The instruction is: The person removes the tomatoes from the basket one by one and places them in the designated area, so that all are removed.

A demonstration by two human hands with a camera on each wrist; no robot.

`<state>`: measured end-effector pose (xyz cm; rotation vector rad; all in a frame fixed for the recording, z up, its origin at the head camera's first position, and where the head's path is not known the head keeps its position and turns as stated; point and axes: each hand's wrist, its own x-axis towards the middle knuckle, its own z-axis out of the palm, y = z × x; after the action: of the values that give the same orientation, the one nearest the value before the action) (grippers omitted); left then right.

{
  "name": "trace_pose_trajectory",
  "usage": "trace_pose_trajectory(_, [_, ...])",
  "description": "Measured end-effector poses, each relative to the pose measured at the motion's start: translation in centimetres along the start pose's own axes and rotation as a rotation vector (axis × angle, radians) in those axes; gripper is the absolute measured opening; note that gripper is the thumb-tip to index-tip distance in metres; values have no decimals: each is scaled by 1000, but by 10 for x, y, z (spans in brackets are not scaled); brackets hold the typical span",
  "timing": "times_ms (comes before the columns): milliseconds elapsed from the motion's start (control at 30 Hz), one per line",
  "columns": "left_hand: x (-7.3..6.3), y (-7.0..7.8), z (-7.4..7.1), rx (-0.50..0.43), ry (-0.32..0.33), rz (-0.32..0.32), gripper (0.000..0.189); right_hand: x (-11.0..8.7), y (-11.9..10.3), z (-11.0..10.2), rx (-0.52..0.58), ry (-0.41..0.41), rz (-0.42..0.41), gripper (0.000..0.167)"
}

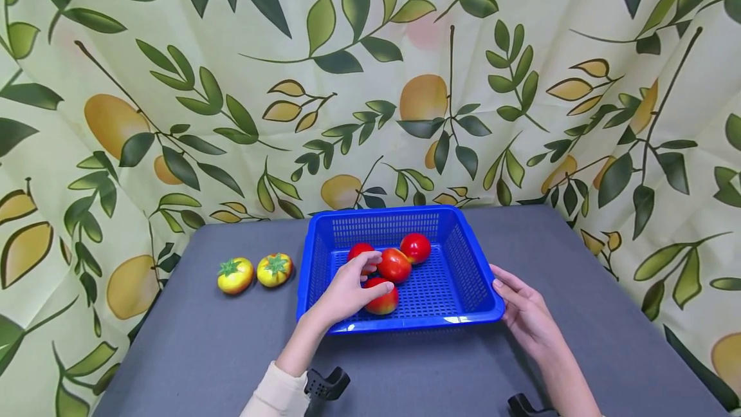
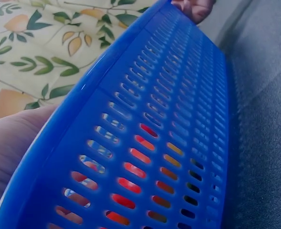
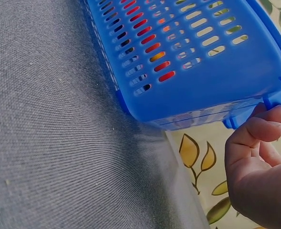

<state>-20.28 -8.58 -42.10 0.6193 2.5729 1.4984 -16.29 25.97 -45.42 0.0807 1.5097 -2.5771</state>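
A blue plastic basket (image 1: pixel 451 275) with slotted walls stands on the table. Inside it lie several red tomatoes (image 1: pixel 415 248), grouped toward its left half. My left hand (image 1: pixel 347 288) reaches over the near left rim, thumb and fingers spread apart above the tomatoes; whether it touches one cannot be made out. In the left wrist view the basket wall (image 2: pixel 145 109) covers most of that hand. At the right corner, my right hand (image 1: pixel 529 314) pinches the basket rim between thumb and fingers. The right wrist view shows those fingertips (image 3: pixel 274 114) at the rim.
Two yellow-red tomatoes with green tops, one outer (image 1: pixel 235 276) and one inner (image 1: pixel 274 269), sit left of the basket on the grey tabletop (image 1: pixel 231 340). A leaf-patterned cloth (image 1: pixel 359 140) hangs behind and along both sides.
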Motion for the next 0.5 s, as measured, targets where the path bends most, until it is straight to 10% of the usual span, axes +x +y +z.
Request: trace_pose_trajectory(500, [2,-7,-1,51,-46,-88,55,0,1,0,23,-13,11,28])
